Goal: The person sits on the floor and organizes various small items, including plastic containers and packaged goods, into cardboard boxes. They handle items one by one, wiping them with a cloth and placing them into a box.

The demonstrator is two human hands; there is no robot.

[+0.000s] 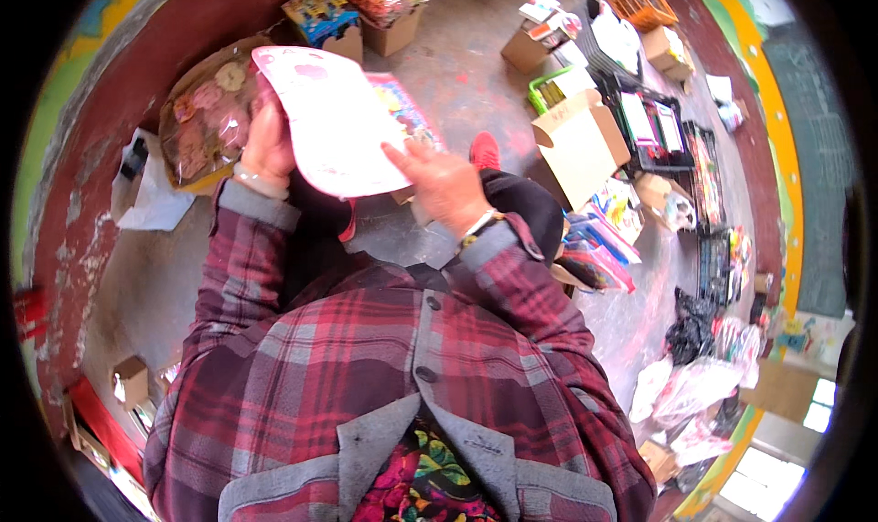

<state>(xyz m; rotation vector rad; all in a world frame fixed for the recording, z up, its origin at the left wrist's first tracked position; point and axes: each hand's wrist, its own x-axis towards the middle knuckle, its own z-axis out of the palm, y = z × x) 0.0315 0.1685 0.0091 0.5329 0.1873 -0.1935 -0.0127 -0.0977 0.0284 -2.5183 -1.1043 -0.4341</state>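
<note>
I see the left hand (268, 142) gripping a pale printed sheet (325, 124) above the floor (471, 55); the right hand (448, 188) touches its edge, pinch uncertain. Handling appears midway: sheet raised, not yet set down.

Clothing comprises a red, maroon and grey plaid jacket (311, 362) with dark buttons (425, 374), grey collar (373, 435) and grey cuffs (261, 204), a multicoloured floral top (439, 481), dark trousers (529, 202) and red shoes (486, 150).

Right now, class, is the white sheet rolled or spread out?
Spread: the white sheet shows one broad face between left hand and right hand.
</note>
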